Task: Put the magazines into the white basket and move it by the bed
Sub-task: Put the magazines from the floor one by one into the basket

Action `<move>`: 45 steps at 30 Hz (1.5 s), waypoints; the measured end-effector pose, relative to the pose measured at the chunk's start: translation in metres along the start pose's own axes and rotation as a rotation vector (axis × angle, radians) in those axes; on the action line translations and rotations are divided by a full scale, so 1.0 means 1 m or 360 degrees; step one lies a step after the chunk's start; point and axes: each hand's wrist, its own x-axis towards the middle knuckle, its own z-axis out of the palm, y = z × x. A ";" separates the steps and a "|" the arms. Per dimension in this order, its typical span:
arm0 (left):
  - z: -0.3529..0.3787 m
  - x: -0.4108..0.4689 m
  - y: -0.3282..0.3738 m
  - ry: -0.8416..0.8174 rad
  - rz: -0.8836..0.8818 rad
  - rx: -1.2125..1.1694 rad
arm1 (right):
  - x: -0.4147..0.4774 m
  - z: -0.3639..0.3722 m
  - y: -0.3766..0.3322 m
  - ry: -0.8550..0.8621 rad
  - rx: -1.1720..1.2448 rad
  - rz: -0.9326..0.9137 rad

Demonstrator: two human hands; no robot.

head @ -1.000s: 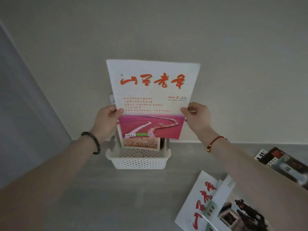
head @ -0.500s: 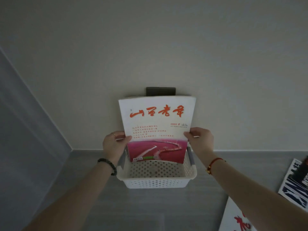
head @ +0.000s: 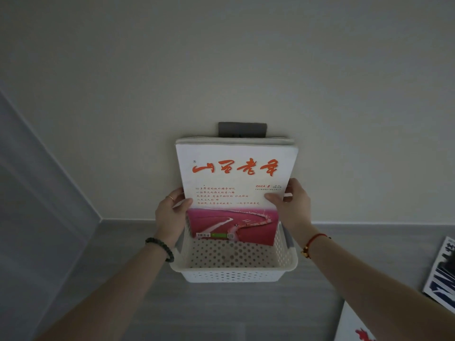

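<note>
A white perforated basket (head: 234, 274) stands on the grey floor against the wall. A white magazine with red lettering and a pink cover photo (head: 236, 178) stands upright inside it, in front of other magazines whose top edges show behind. My left hand (head: 171, 217) grips its left edge, thumb on the cover. My right hand (head: 291, 205) grips its right edge the same way. The magazine's lower edge sits down inside the basket.
A dark magazine (head: 443, 274) lies on the floor at the right edge. Another white magazine with red lettering (head: 357, 328) lies at the lower right. A dark wall plate (head: 242, 129) is behind the basket. A grey panel (head: 37, 217) stands at left.
Both hands have lowered the magazine from above the basket down into it, against the other magazines. The view has moved closer to the basket.
</note>
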 end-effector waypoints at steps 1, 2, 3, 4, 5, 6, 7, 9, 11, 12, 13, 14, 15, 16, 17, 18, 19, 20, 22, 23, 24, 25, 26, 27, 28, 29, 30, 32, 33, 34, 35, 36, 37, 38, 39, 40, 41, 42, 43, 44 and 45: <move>0.000 -0.001 -0.001 0.0004 -0.0002 -0.0010 | 0.000 0.000 0.001 0.0019 -0.0022 -0.0027; 0.001 -0.001 -0.002 0.0003 0.0005 -0.0009 | -0.001 -0.001 0.002 0.0032 -0.0039 -0.0046; 0.002 -0.002 -0.002 0.0006 0.0022 0.0009 | 0.000 -0.002 0.002 0.0036 -0.0050 -0.0054; 0.004 -0.001 -0.001 0.0016 0.0049 0.0050 | 0.001 -0.003 0.002 0.0030 -0.0059 -0.0051; 0.005 -0.001 0.000 0.0033 0.0074 0.0109 | 0.002 -0.005 0.001 0.0010 -0.0071 -0.0041; 0.007 -0.001 0.001 0.0055 0.0087 0.0168 | 0.003 -0.007 -0.001 -0.0027 -0.0094 -0.0035; 0.008 -0.001 0.002 0.0075 0.0087 0.0215 | 0.004 -0.009 -0.003 -0.0081 -0.0131 -0.0039; 0.008 -0.005 0.002 0.0103 0.0034 0.0228 | 0.003 -0.013 -0.004 -0.0236 -0.0296 -0.0075; 0.007 -0.013 0.001 0.0153 -0.0082 0.0179 | -0.002 -0.022 -0.003 -0.0385 -0.0531 -0.0132; 0.007 -0.017 0.000 0.0188 -0.0136 0.0168 | -0.005 -0.029 -0.001 -0.0429 -0.0617 -0.0149; 0.006 -0.022 0.001 0.0215 -0.0174 0.0150 | -0.008 -0.038 0.000 -0.0450 -0.0667 -0.0158; 0.005 -0.028 0.003 0.0226 -0.0190 0.0119 | -0.011 -0.048 0.002 -0.0457 -0.0695 -0.0164; 0.005 -0.032 0.004 0.0210 -0.0188 0.0089 | -0.013 -0.058 0.004 -0.0458 -0.0719 -0.0175; 0.006 -0.038 0.007 0.0165 -0.0172 0.0079 | -0.017 -0.070 0.006 -0.0453 -0.0740 -0.0182; 0.008 -0.044 0.010 0.0111 -0.0148 0.0091 | -0.021 -0.083 0.009 -0.0447 -0.0751 -0.0181; 0.010 -0.050 0.013 0.0063 -0.0123 0.0108 | -0.025 -0.095 0.013 -0.0438 -0.0753 -0.0169; 0.015 -0.058 0.017 0.0028 -0.0100 0.0120 | -0.031 -0.111 0.017 -0.0423 -0.0759 -0.0153; 0.021 -0.065 0.021 0.0004 -0.0074 0.0134 | -0.036 -0.127 0.022 -0.0404 -0.0768 -0.0134; 0.037 -0.081 0.031 -0.0073 -0.0032 0.0162 | -0.047 -0.160 0.033 -0.0358 -0.0769 -0.0073; 0.047 -0.090 0.036 -0.0136 -0.0025 0.0143 | -0.053 -0.176 0.038 -0.0339 -0.0747 -0.0034; 0.059 -0.100 0.040 -0.0207 -0.0030 0.0097 | -0.059 -0.192 0.044 -0.0323 -0.0720 0.0009; 0.071 -0.110 0.043 -0.0270 -0.0051 0.0049 | -0.065 -0.208 0.050 -0.0312 -0.0705 0.0051; 0.084 -0.120 0.047 -0.0318 -0.0086 0.0016 | -0.070 -0.225 0.055 -0.0300 -0.0708 0.0089; 0.098 -0.130 0.049 -0.0359 -0.0127 -0.0012 | -0.076 -0.241 0.061 -0.0286 -0.0719 0.0119; 0.113 -0.140 0.051 -0.0398 -0.0165 -0.0047 | -0.080 -0.258 0.068 -0.0275 -0.0728 0.0149; 0.129 -0.149 0.051 -0.0431 -0.0200 -0.0077 | -0.085 -0.274 0.074 -0.0264 -0.0727 0.0186; 0.145 -0.158 0.051 -0.0455 -0.0227 -0.0094 | -0.088 -0.291 0.081 -0.0253 -0.0719 0.0231; 0.175 -0.173 0.048 -0.0497 -0.0261 -0.0092 | -0.095 -0.322 0.095 -0.0226 -0.0713 0.0308; 0.189 -0.180 0.046 -0.0531 -0.0270 -0.0079 | -0.098 -0.337 0.102 -0.0212 -0.0720 0.0339; 0.204 -0.186 0.043 -0.0574 -0.0273 -0.0063 | -0.100 -0.351 0.110 -0.0195 -0.0726 0.0366; 0.217 -0.192 0.041 -0.0619 -0.0272 -0.0045 | -0.102 -0.364 0.118 -0.0173 -0.0733 0.0393; 0.231 -0.197 0.039 -0.0662 -0.0271 -0.0030 | -0.104 -0.377 0.127 -0.0145 -0.0750 0.0417; 0.243 -0.202 0.037 -0.0699 -0.0271 -0.0014 | -0.106 -0.389 0.138 -0.0117 -0.0778 0.0441; 0.256 -0.208 0.035 -0.0728 -0.0271 0.0005 | -0.108 -0.400 0.149 -0.0100 -0.0816 0.0461; 0.267 -0.213 0.033 -0.0755 -0.0265 0.0029 | -0.109 -0.409 0.159 -0.0097 -0.0872 0.0477; 0.277 -0.218 0.030 -0.0784 -0.0251 0.0055 | -0.110 -0.417 0.169 -0.0100 -0.0935 0.0486; 0.287 -0.223 0.026 -0.0819 -0.0235 0.0081 | -0.111 -0.425 0.179 -0.0102 -0.0985 0.0494; 0.295 -0.228 0.022 -0.0849 -0.0225 0.0103 | -0.111 -0.431 0.188 -0.0103 -0.1013 0.0505; 0.303 -0.233 0.018 -0.0871 -0.0224 0.0118 | -0.111 -0.435 0.196 -0.0104 -0.1026 0.0523; 0.311 -0.237 0.015 -0.0886 -0.0232 0.0125 | -0.109 -0.439 0.204 -0.0106 -0.1045 0.0538; 0.317 -0.240 0.012 -0.0899 -0.0244 0.0130 | -0.107 -0.442 0.211 -0.0116 -0.1072 0.0542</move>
